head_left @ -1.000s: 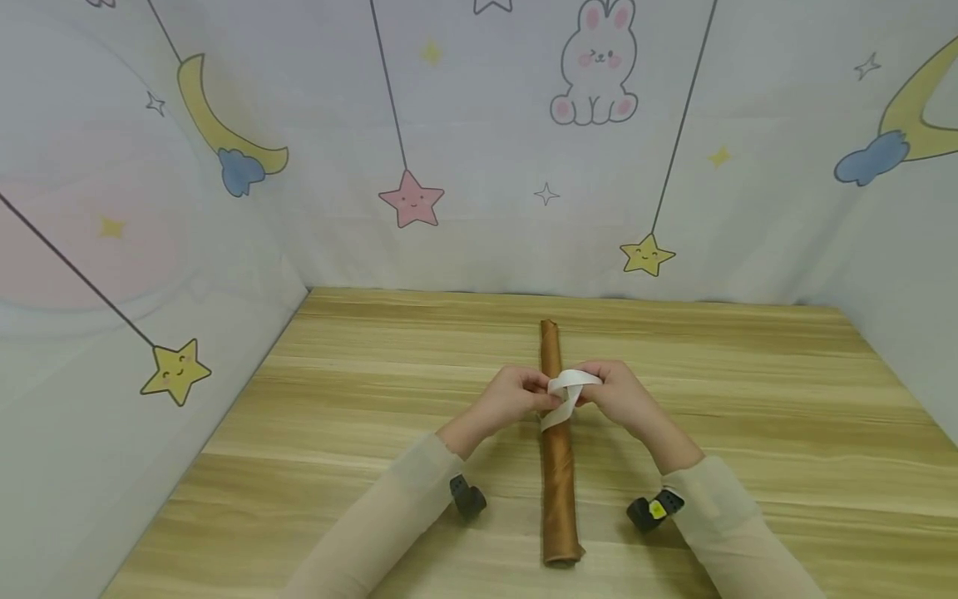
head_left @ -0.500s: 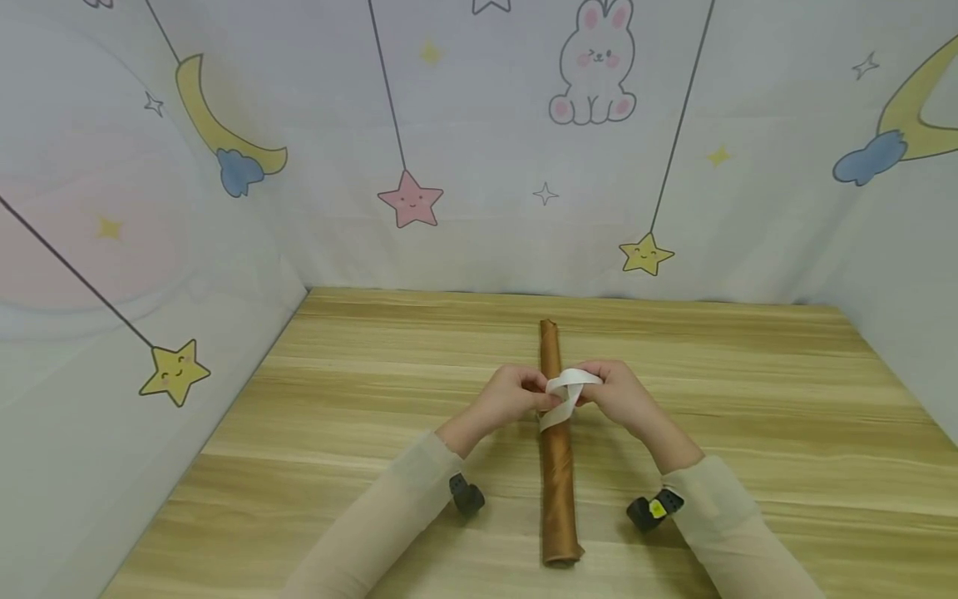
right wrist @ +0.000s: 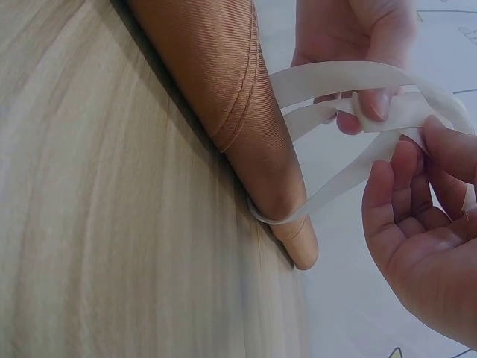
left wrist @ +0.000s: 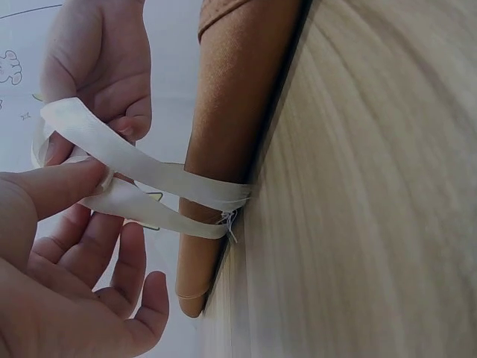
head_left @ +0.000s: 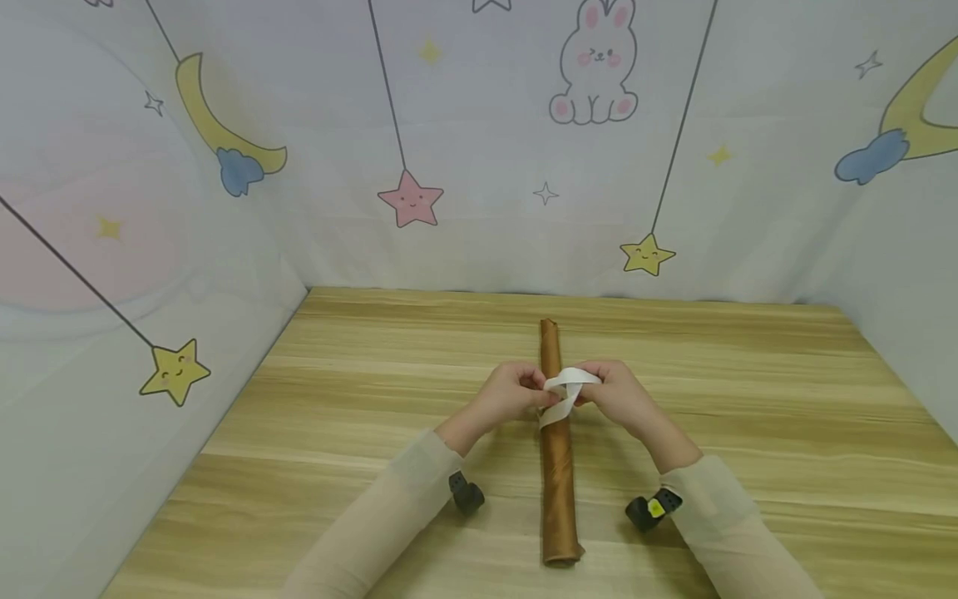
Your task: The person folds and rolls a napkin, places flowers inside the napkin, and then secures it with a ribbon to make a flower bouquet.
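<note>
A roll of shiny brown cloth lies lengthwise on the table, its far end pointing to the back wall. Around its middle runs a white ribbon, whose loops rise above the roll. Between thumb and fingers, the left hand pinches the ribbon on the roll's left side. On the other side the right hand pinches another part of it. In the left wrist view, frayed ribbon threads show low against the cloth. The right wrist view shows the ribbon looping between both hands, above the cloth roll.
The wood-grain table reaches to a pale wall cloth printed with stars, moons and a rabbit. Black wrist cameras hang below both sleeves, close to the tabletop.
The left hand has shifted very slightly up and left with its part of the ribbon. The right hand and the cloth roll look nearly unmoved.
</note>
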{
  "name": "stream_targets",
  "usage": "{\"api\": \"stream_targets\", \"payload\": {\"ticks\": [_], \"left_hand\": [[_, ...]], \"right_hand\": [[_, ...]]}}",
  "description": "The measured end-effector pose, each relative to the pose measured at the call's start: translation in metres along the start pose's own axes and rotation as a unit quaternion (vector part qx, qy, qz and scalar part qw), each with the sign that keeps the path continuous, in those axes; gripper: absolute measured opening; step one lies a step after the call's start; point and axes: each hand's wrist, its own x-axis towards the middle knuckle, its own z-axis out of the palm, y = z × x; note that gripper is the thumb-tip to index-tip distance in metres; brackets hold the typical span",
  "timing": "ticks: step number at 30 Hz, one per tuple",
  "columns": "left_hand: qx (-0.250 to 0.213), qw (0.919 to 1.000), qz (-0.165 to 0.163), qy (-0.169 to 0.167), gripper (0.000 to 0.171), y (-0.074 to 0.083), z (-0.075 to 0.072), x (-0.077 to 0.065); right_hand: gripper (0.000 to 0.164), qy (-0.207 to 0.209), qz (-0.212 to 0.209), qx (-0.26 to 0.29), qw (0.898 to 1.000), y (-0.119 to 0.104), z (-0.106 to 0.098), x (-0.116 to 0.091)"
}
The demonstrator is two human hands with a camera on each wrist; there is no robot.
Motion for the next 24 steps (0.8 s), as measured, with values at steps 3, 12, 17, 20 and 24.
{"api": "stream_targets", "payload": {"ticks": [3, 12, 17, 20, 24], "left_hand": [[-0.007, 1.0, 0.0, -0.004, 0.014, 0.0, 0.0, 0.001], [-0.024, 0.9995, 0.006, -0.02, 0.015, 0.003, 0.0, 0.0], [-0.022, 0.9993, 0.013, -0.026, 0.014, 0.018, -0.002, -0.012], [-0.017, 0.9995, 0.009, -0.025, 0.011, 0.016, -0.002, -0.01], [-0.013, 0.9997, 0.0, -0.022, 0.01, 0.003, 0.0, 0.0]], "right_hand": [[0.025, 0.001, 0.0, -0.001, 1.0, 0.0, 0.0, 0.0], [0.025, -0.003, -0.007, -0.001, 1.0, 0.002, 0.001, 0.001], [0.024, -0.005, -0.006, -0.001, 1.0, 0.004, 0.001, 0.002], [0.025, -0.006, -0.008, 0.001, 1.0, 0.004, 0.001, 0.002], [0.024, -0.012, -0.011, 0.008, 1.0, 0.004, 0.002, 0.001]]}}
